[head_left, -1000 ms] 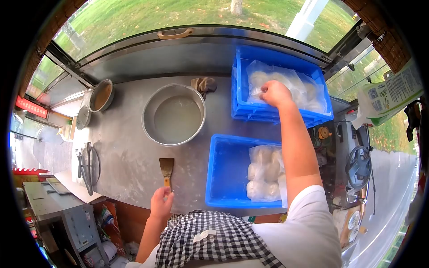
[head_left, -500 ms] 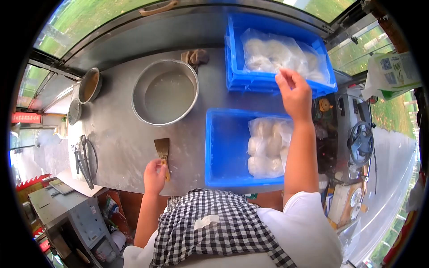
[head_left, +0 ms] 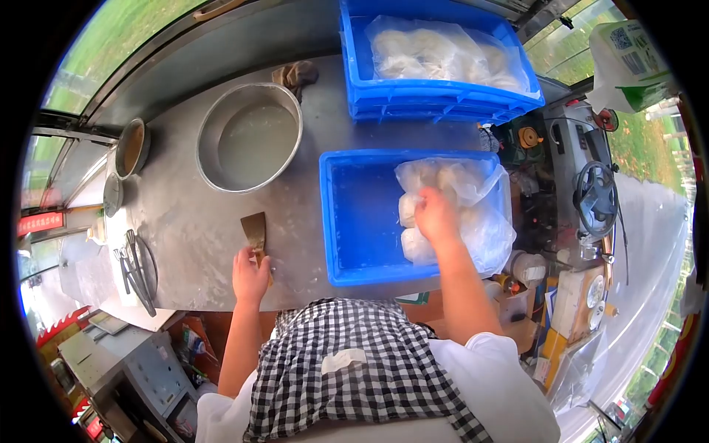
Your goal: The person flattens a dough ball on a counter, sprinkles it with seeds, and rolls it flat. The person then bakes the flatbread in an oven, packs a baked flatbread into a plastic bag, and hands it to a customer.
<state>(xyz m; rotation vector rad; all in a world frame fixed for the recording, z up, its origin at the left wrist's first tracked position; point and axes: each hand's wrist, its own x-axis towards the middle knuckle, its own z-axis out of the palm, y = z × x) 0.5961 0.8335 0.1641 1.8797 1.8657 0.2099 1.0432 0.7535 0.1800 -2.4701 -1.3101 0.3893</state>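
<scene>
My left hand is closed round the handle of a scraper, whose flat metal blade points away from me over the steel table. My right hand is inside the near blue crate, its fingers curled in on the clear plastic sheet over the dough balls. The exact grip of its fingertips is blurred. Several pale, round dough balls lie in the crate's right half. Some at the left of the group show bare, and others are under the crumpled sheet.
Behind stands a stacked blue crate with more covered dough. A large metal basin of cloudy liquid sits left of centre, a brown cloth behind it. A smaller bowl and tongs lie further left.
My right hand has come down from the rear crate into the near one, where the plastic now bunches to the right. My left hand has shifted slightly on the scraper's handle.
</scene>
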